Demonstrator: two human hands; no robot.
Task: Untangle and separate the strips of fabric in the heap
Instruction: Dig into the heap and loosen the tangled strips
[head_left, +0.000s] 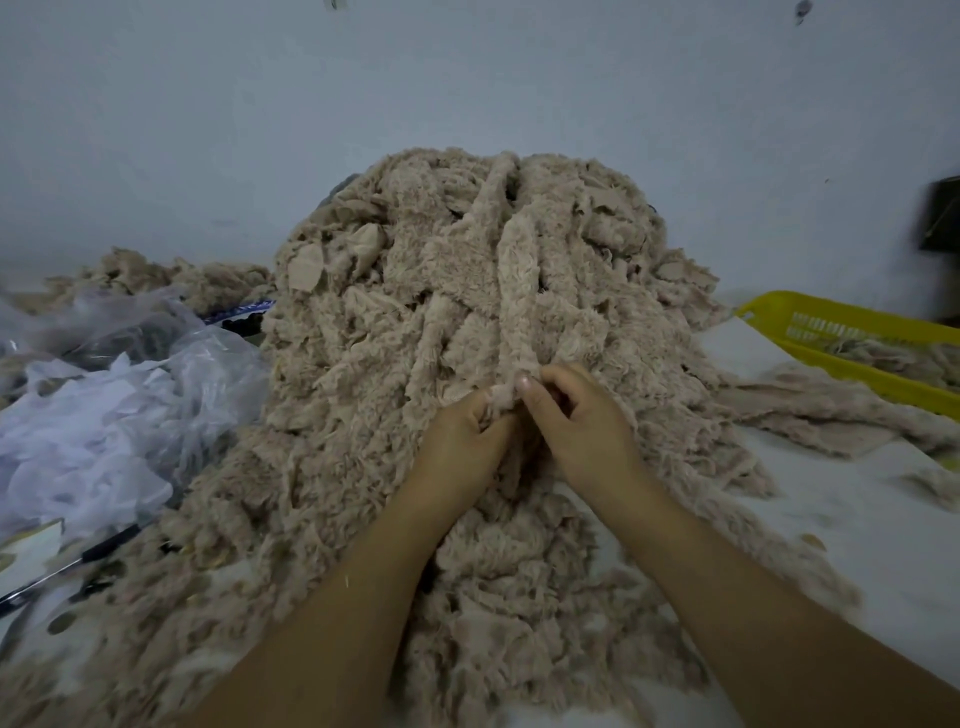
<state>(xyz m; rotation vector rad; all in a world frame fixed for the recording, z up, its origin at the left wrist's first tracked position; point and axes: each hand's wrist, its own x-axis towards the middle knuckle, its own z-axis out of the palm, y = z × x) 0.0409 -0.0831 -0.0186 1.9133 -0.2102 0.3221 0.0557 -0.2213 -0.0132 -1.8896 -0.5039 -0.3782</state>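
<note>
Surface (857, 519): white, carrying the heap (415, 291)
Left hand (462, 441): grip pinches a strip (511, 322)
Right hand (582, 421): grip pinches alongside, to work it loose

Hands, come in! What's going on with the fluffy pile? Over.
Left hand and right hand both pinching one strip. Heap mostly tangled. Nothing blocking.

The heap (363, 415) is fuzzy beige cloth, its strips (511, 291) shaggy and matt on the pile side; overturned backing (306, 270) looks smooth and flat. The basket (779, 312) is yellow plastic, faintly glossy. The bags (130, 322) are thin, crinkled, shiny clear plastic
</note>
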